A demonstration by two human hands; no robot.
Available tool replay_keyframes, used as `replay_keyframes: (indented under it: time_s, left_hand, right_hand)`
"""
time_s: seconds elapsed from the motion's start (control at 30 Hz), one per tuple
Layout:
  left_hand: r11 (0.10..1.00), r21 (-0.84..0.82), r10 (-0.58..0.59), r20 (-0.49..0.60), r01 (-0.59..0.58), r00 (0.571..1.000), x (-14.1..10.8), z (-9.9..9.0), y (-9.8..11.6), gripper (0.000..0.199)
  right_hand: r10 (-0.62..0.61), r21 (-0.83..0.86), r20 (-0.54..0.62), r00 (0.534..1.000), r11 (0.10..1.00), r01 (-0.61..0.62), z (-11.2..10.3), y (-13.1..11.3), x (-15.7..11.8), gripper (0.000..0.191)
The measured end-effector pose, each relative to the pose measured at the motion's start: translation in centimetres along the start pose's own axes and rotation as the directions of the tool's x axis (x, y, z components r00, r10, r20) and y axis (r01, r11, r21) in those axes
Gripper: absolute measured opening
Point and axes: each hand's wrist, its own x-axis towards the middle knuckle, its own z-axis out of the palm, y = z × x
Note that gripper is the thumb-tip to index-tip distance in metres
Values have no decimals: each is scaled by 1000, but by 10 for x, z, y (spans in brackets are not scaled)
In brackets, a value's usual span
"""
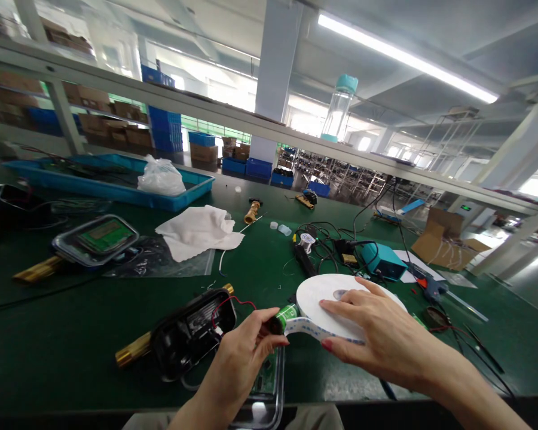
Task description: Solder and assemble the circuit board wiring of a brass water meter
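Between the thumb and fingers of my left hand [244,352] is a green cylindrical battery [287,313], with a red wire close by. My right hand [376,328] grips a large white roll of tape [316,294], fingers across its flat face and thumb at the lower edge. A loose strip of tape [307,325] with blue print runs from the roll to the battery and touches it. Left of my left hand lies an open black meter housing [192,334] with brass pipe ends. A clear-framed cover with a circuit board [266,379] sits partly hidden beneath my left hand.
A second meter [96,239], a white cloth [199,230] and a blue tray [161,200] occupy the left side. Behind the roll are tangled cables, a solder spool [307,240] and a teal soldering station [382,260]. A glue gun [433,289] and a cardboard box [448,239] stand right.
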Motion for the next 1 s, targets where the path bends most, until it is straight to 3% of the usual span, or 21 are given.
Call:
replay_keyframes:
  time_s: [0.17, 0.3, 0.43, 0.53, 0.67, 0.73, 1.0]
  left_hand:
    - [966, -135, -209, 103, 222, 972, -3, 3, 7, 29]
    - [897, -144, -380, 230, 417, 896, -1, 6, 19, 51]
    - [845, -116, -492, 218, 523, 843, 0, 15, 25, 60]
    - [855, -79, -496, 163, 513, 853, -2, 22, 24, 54]
    - [934, 25, -356, 64, 356, 932, -6, 27, 17, 44]
    - [951, 70, -304, 40, 301, 952, -7, 28, 14, 40]
    - [924, 58, -381, 61, 378, 923, -2, 23, 24, 35]
  right_hand:
    - [6, -83, -23, 1000, 996, -7, 7, 1, 6, 48]
    - [20, -176, -97, 995, 984, -37, 16, -1, 8, 49]
    - [-18, -239, -154, 988, 971, -20, 26, -9, 7, 52]
    - [-48, -284, -176, 983, 959, -4, 31, -15, 5, 55]
    - [-52, -332, -182, 982, 943, -11, 33, -18, 5, 55]
    - [-50, -339, -193, 980, 940, -19, 34, -19, 5, 54]
    - [-58, -326, -305, 950, 944, -47, 45, -22, 3, 54]
